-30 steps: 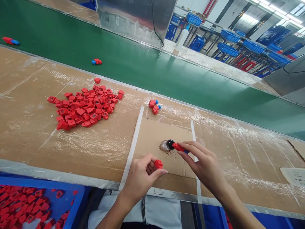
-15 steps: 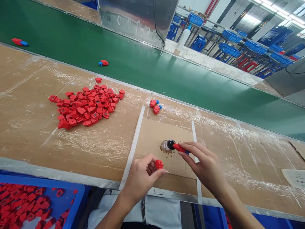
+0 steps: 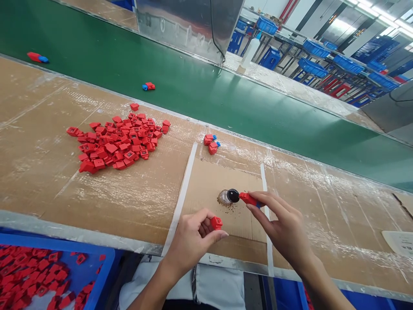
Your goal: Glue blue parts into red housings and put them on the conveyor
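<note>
My left hand [image 3: 191, 232] pinches a hollow, boxy red block [image 3: 216, 222] and my right hand [image 3: 284, 217] grips a slim red-and-blue piece [image 3: 248, 198] beside a round, glossy black disc [image 3: 232, 195], over matte brown cardboard [image 3: 211, 176].

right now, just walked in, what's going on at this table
A person's left grip holds a hollow red piece. The right grip holds a red-and-blue piece, its red end right by a black disc at a small round container; whether they touch is unclear. A heap of red pieces lies to the left on the worktop, and two more red-and-blue pieces lie on the green surface beyond.
</note>
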